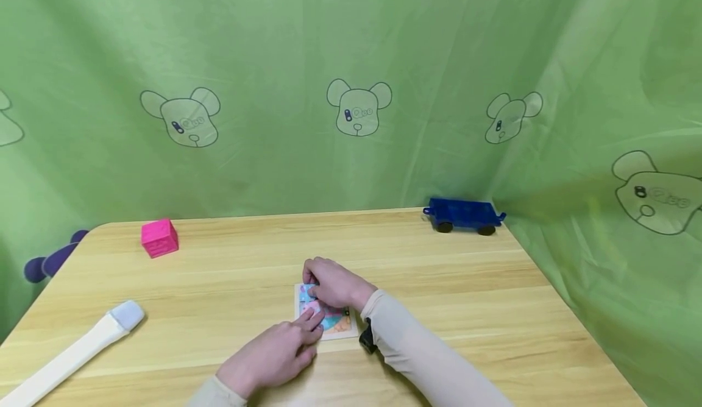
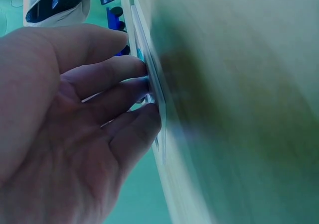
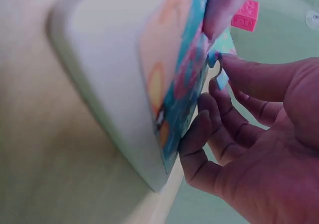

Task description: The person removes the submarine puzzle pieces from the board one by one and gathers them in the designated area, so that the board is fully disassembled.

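A small jigsaw puzzle board [image 1: 341, 335] with a pale frame and a colourful picture lies flat on the wooden table, in front of me. My right hand [image 1: 336, 284] reaches over its far left part. Between thumb and fingers it pinches a light blue puzzle piece [image 3: 222, 79], tilted up from the board in the right wrist view. My left hand [image 1: 274, 352] comes in from the near left, its loosely bent fingers resting on the picture. In the left wrist view the fingertips [image 2: 153, 115] touch the board's face, and the palm is free of any object. Both hands cover part of the picture.
A pink cube [image 1: 159, 239] sits at the back left of the table [image 1: 241, 254], and a dark blue toy wagon [image 1: 465, 214] at the back right. A long white handle with a pale grey head [image 1: 127, 315] lies at the left. Green curtains hang behind.
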Demonstrator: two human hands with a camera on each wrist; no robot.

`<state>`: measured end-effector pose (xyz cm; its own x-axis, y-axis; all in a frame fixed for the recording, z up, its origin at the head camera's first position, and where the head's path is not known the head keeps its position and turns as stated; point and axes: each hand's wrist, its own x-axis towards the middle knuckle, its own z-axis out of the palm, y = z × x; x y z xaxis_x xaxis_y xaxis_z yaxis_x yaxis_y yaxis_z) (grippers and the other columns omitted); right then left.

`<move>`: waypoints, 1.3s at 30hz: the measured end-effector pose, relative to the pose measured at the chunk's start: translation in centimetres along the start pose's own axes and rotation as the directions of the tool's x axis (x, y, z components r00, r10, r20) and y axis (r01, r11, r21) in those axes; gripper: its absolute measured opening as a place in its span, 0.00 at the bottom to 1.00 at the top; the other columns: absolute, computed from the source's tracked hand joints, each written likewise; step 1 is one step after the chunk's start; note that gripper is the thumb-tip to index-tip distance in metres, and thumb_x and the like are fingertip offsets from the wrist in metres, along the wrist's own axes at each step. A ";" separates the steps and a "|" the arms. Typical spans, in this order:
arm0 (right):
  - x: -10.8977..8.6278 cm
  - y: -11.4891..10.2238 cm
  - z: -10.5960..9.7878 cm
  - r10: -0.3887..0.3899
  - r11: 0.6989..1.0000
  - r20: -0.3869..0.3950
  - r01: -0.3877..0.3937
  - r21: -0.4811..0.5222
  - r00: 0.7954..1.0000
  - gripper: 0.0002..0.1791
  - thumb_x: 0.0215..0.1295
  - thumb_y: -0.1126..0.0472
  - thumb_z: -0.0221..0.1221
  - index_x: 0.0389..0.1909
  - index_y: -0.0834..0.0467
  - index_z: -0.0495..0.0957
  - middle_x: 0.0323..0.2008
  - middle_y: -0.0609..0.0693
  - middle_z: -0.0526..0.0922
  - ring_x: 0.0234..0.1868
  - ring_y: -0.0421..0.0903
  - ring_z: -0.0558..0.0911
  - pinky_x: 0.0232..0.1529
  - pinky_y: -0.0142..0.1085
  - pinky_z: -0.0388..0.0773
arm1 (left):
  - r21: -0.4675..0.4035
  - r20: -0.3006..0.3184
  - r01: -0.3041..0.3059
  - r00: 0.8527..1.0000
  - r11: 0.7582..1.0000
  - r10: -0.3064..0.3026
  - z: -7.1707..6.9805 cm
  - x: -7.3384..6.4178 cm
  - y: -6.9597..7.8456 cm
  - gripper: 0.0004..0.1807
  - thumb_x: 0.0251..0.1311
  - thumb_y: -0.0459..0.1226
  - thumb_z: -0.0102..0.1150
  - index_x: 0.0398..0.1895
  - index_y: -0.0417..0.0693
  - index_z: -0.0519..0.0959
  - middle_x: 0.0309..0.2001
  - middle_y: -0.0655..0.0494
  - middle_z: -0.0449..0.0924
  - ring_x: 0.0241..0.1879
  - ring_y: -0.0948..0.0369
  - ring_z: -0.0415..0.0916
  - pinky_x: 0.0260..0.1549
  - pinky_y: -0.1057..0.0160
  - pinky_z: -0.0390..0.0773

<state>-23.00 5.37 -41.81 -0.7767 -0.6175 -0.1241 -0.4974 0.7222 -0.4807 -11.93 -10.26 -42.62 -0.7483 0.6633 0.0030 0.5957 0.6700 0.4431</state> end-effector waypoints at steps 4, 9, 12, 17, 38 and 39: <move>0.1 0.3 -0.1 -0.016 0.996 -0.012 0.017 0.093 1.000 0.05 0.68 0.68 0.59 0.36 0.54 0.73 0.29 0.44 0.74 0.30 0.39 0.73 0.32 0.30 0.75 | -0.015 -0.001 0.002 1.000 1.000 -0.002 -0.1 0.0 0.0 0.22 0.69 0.37 0.54 0.62 0.33 0.74 0.70 0.45 0.63 0.69 0.49 0.59 0.65 0.50 0.64; -0.2 0.8 -0.5 -0.045 0.986 -0.015 0.046 0.163 0.999 0.05 0.68 0.68 0.58 0.36 0.55 0.74 0.28 0.44 0.75 0.29 0.39 0.73 0.33 0.31 0.75 | -0.038 0.008 0.012 1.000 0.999 -0.012 0.0 0.1 -0.1 0.22 0.69 0.37 0.54 0.62 0.33 0.74 0.70 0.44 0.63 0.69 0.48 0.59 0.65 0.49 0.63; -0.7 1.2 -1.1 -0.057 0.977 -0.047 0.065 0.205 0.997 0.04 0.68 0.68 0.59 0.36 0.55 0.75 0.29 0.45 0.76 0.31 0.40 0.75 0.36 0.32 0.76 | -0.052 0.018 0.016 1.000 0.999 -0.015 0.1 0.2 -0.1 0.22 0.69 0.37 0.54 0.62 0.33 0.74 0.69 0.44 0.63 0.69 0.47 0.58 0.65 0.48 0.62; -1.7 3.1 -3.2 -0.019 0.966 -0.109 0.046 0.256 0.994 0.05 0.66 0.69 0.60 0.36 0.55 0.77 0.31 0.46 0.78 0.34 0.43 0.77 0.38 0.35 0.78 | -0.066 0.025 0.025 0.999 0.998 -0.024 0.0 0.2 0.0 0.22 0.70 0.37 0.53 0.63 0.34 0.73 0.70 0.45 0.62 0.70 0.47 0.57 0.66 0.47 0.61; -2.5 13.2 -6.3 0.213 0.950 -0.190 -0.158 0.270 0.958 0.03 0.64 0.74 0.58 0.36 0.66 0.79 0.29 0.53 0.77 0.30 0.46 0.76 0.31 0.33 0.75 | -0.089 0.048 0.032 0.998 0.996 -0.028 -0.3 -0.1 -0.3 0.24 0.69 0.40 0.54 0.65 0.36 0.72 0.72 0.49 0.60 0.71 0.49 0.55 0.66 0.47 0.60; -2.4 13.4 -6.3 0.216 0.950 -0.186 -0.162 0.266 0.958 0.03 0.65 0.74 0.58 0.36 0.66 0.79 0.29 0.53 0.77 0.30 0.46 0.75 0.31 0.34 0.75 | -0.090 0.047 0.031 0.999 0.996 -0.027 -0.3 -0.1 -0.4 0.24 0.70 0.40 0.54 0.64 0.36 0.72 0.72 0.49 0.60 0.71 0.49 0.55 0.66 0.48 0.60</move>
<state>-30.24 18.54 -42.50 -0.9238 -0.3779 -0.0609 -0.2437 0.7035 -0.6676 -12.15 -10.70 -42.50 -0.7495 0.6601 -0.0505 0.5439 0.6574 0.5215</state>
